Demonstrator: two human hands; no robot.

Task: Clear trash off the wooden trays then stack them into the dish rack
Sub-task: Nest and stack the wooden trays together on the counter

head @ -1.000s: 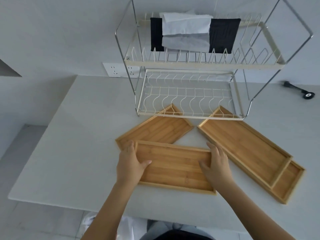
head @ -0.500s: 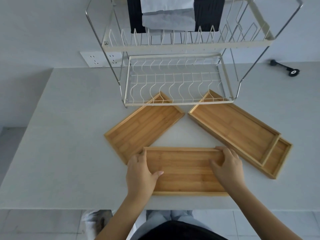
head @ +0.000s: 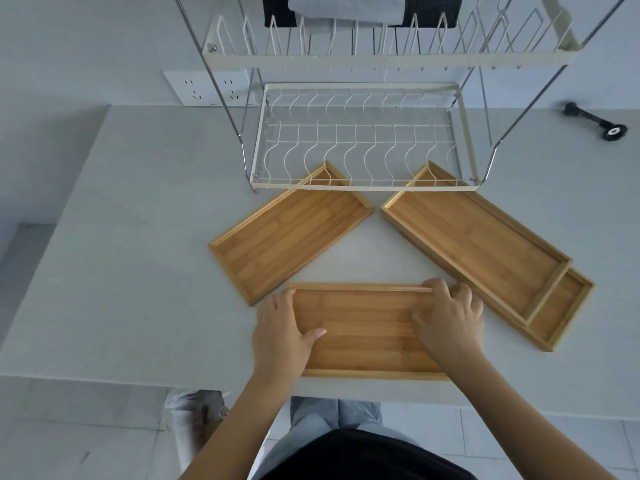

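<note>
Three bare wooden trays lie on the white table. The near tray (head: 367,330) sits at the table's front edge; my left hand (head: 282,329) grips its left end with the thumb inside, and my right hand (head: 450,318) grips its right end. A second tray (head: 289,230) lies angled at the left with its far corner under the rack. A longer tray with a small end compartment (head: 485,251) lies angled at the right. The two-tier wire dish rack (head: 360,183) stands behind them, its lower tier bare. No trash shows on any tray.
A black and grey cloth (head: 346,10) hangs on the rack's upper tier. A wall socket (head: 207,88) is behind the rack's left leg. A small black tool (head: 594,121) lies at the table's far right. A bag (head: 194,410) stands on the floor below the front edge.
The near tray has come toward the table's front edge and squared up, held at both ends. My view has tilted down, so the rack's top is cut off.
</note>
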